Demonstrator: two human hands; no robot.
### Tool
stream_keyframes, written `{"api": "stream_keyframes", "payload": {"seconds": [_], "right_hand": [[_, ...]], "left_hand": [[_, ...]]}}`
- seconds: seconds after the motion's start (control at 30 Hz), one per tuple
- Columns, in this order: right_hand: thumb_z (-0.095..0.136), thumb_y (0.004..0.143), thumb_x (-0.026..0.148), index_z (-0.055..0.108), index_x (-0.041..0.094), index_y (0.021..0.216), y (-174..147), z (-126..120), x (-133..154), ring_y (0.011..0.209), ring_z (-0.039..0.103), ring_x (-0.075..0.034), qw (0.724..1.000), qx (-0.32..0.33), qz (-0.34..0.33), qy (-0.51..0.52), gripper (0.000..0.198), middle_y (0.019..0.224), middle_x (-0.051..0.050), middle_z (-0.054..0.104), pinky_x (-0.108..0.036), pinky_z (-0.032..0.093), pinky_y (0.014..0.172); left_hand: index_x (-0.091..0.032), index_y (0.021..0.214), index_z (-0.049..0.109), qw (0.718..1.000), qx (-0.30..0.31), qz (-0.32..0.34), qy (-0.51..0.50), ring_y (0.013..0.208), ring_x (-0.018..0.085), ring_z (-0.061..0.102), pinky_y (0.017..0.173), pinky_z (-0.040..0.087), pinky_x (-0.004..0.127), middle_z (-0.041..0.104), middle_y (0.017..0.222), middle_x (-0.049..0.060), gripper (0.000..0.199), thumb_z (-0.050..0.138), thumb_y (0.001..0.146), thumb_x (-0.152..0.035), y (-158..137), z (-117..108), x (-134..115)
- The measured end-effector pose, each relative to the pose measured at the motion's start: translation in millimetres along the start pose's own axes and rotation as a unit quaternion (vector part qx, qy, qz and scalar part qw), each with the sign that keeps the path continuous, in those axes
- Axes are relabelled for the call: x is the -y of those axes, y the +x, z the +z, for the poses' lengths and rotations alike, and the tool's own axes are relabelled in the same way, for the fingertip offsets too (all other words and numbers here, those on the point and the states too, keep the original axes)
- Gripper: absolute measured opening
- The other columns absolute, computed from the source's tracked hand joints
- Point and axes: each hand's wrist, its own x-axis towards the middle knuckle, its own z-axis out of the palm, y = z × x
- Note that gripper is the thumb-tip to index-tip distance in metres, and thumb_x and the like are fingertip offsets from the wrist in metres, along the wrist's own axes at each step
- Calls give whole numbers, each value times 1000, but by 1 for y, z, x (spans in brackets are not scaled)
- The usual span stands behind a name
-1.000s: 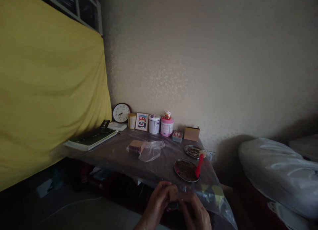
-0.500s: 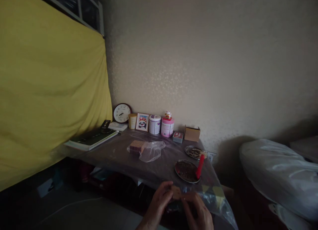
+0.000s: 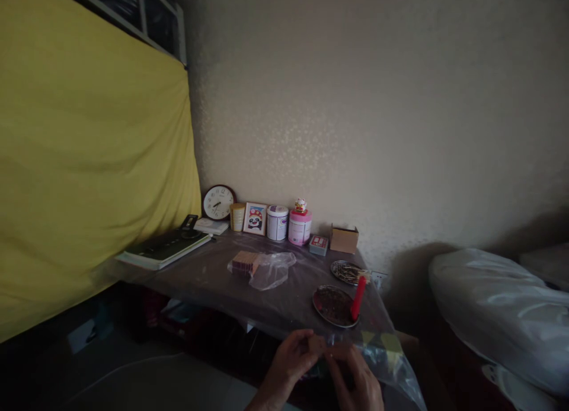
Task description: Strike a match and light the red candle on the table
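Above the near table edge, my left hand is closed, its thumb and fingers around a small brown matchbox. Right beside it my right hand is closed with fingers pinched, close to the box; what lies between its fingertips is too small and dark to make out. Beyond the hands, a red candle stands slightly tilted at the right rim of a dark round metal plate. A second metal plate behind it carries several thin sticks like matches.
A block of small boxes lies partly in a clear plastic bag mid-table. Along the wall stand a clock, a panda picture, two canisters, a card box and an open carton. Books lie left. Clear plastic covers the table.
My left hand has shifted slightly right and down, tilting the matchbox and bringing it nearer my right fingertips. My right hand has barely moved. The things on the table stay put.
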Motion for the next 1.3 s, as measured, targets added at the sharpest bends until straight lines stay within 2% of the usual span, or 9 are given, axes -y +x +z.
{"api": "stream_keyframes", "payload": {"seconds": [0.13, 0.2, 0.43, 0.57, 0.73, 0.9, 1.03, 1.13, 1.3], "right_hand": [[45, 90, 32, 57, 23, 83, -2, 0, -1, 72, 65, -14, 1000, 5, 0, 5, 16, 78, -2, 66, -20, 53, 65], [46, 90, 31, 57, 23, 84, -2, -1, -1, 73, 66, -14, 1000, 9, -2, 5, 15, 79, -2, 66, -20, 53, 66], [46, 89, 36, 59, 23, 82, 0, 0, 2, 70, 66, -14, 1000, -18, -1, -4, 20, 77, -2, 67, -20, 54, 63], [46, 89, 36, 60, 23, 82, 1, 0, 1, 70, 66, -14, 1000, -17, -5, -1, 21, 77, -2, 67, -20, 54, 63], [49, 88, 36, 61, 23, 81, 1, 0, 0, 72, 66, -13, 999, -14, 5, 28, 18, 78, -1, 67, -18, 53, 64], [56, 83, 36, 61, 21, 78, 0, -2, 1, 73, 65, -15, 991, -25, 79, 110, 17, 78, -2, 66, -20, 52, 68], [62, 78, 38, 61, 20, 83, -2, -4, -1, 79, 65, -18, 961, -43, 186, 200, 19, 82, -3, 67, -24, 53, 73], [64, 75, 39, 62, 20, 83, -3, -4, -3, 78, 66, -19, 937, -81, 241, 242, 21, 82, -3, 68, -24, 53, 70], [64, 75, 42, 63, 19, 89, -1, -4, -1, 78, 66, -19, 917, -112, 284, 255, 26, 83, -4, 70, -24, 53, 69]], "left_hand": [[-19, 73, 67, 999, -21, 16, 30, 85, 29, 64, 86, 46, 44, 73, 74, 5, 32, 83, 45, -22, 0, -2, 5], [-19, 68, 67, 999, -29, 21, 41, 79, 27, 65, 86, 45, 44, 73, 69, 4, 30, 83, 43, -20, 2, -2, 6], [-18, 74, 67, 998, -13, 34, 51, 87, 30, 63, 85, 44, 46, 71, 71, 6, 30, 81, 48, -25, -2, 4, 1], [-18, 77, 67, 997, -9, 37, 65, 84, 29, 63, 81, 46, 44, 70, 68, 6, 33, 81, 48, -25, -9, 6, -1], [-19, 80, 67, 994, -16, 38, 105, 77, 27, 63, 75, 47, 42, 68, 63, 4, 28, 78, 56, -29, -14, 12, -5], [-17, 81, 67, 986, -27, 69, 148, 79, 23, 62, 78, 45, 37, 71, 78, 5, 23, 75, 61, -26, -25, 17, -15], [-15, 95, 65, 982, 24, 99, 156, 93, 25, 59, 85, 41, 38, 69, 96, 9, 26, 64, 73, -29, -35, 20, -21], [-15, 99, 64, 986, 47, 88, 132, 96, 24, 58, 87, 39, 37, 68, 99, 10, 25, 59, 77, -26, -40, 24, -25], [-14, 101, 64, 991, 81, 69, 83, 103, 25, 56, 94, 36, 38, 67, 103, 11, 26, 56, 78, -24, -42, 27, -28]]}}
